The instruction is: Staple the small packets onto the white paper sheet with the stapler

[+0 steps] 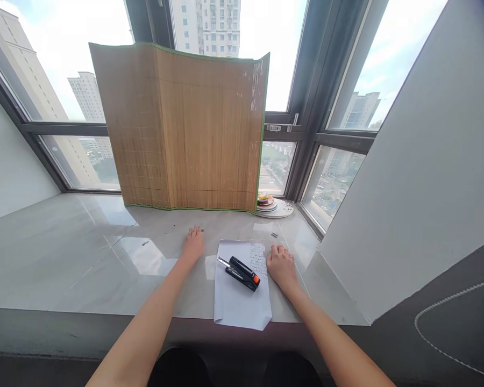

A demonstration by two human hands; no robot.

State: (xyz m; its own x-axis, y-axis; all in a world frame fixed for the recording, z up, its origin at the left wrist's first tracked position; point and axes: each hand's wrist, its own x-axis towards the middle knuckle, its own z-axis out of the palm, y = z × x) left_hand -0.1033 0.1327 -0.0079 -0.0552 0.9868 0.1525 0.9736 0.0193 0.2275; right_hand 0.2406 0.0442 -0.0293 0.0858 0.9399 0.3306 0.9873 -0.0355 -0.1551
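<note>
Between the two hands, a black stapler (242, 273) with an orange end lies diagonally on a sheet of white paper (240, 301), touched by neither. Left hand (193, 244): flat on the stone sill (84, 258), fingers spread, holding nothing, just left of the sheet's upper corner. Right hand (281, 266): palm down, loosely curled and empty, at the sheet's right edge beside a printed patch. Beyond the hands, a bamboo mat (185, 129) stands curved against the window; right of its foot sits a stack of small plates (271, 206). Risk, as a judgement: the sheet's near edge overhangs the sill, so a sideways nudge from either wrist could slide paper and stapler off toward the lap.
</note>
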